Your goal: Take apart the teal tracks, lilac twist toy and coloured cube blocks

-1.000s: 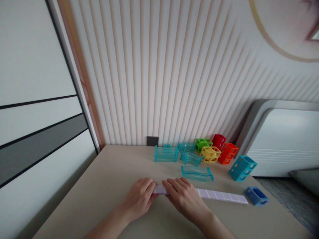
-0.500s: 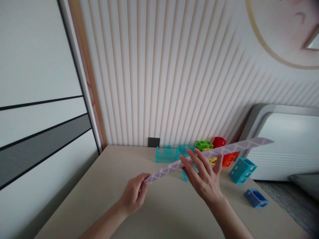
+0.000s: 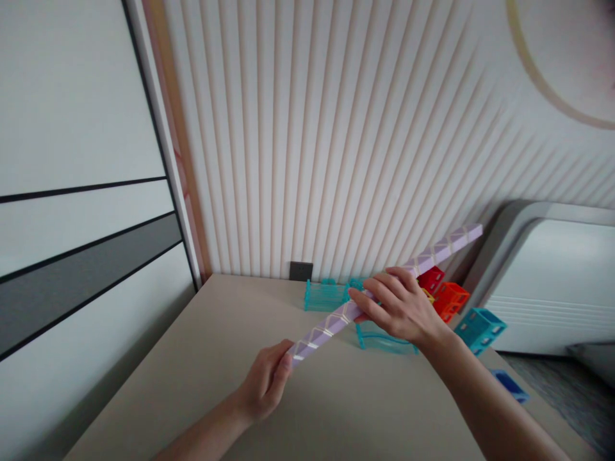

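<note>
A long, narrow lilac strip [image 3: 331, 325] with pale crisscross lines slants up to the right above the table. At its lower end, my left hand [image 3: 266, 379] is closed around it, thumb on top. My right hand [image 3: 396, 304] is wrapped over it near the middle, fingers bent across its upper side. Beyond my right hand the far part of the strip rises in front of the ribbed wall. What kind of thing the strip is, I cannot tell. Behind and below my right hand, clear turquoise plastic pieces [image 3: 327, 296] lie on the table, partly hidden.
Along the right of the pale table [image 3: 230, 320] stand a red block [image 3: 431, 279], an orange block [image 3: 450, 299], a teal block [image 3: 480, 328] and a blue block [image 3: 510, 386]. A black wall socket [image 3: 301, 271] sits at the table's back edge. A white cabinet is at left.
The strip's far end has swung upward and left, making it steeper. My right hand has gone from spread fingers to curling over the strip. My left hand keeps its hold.
</note>
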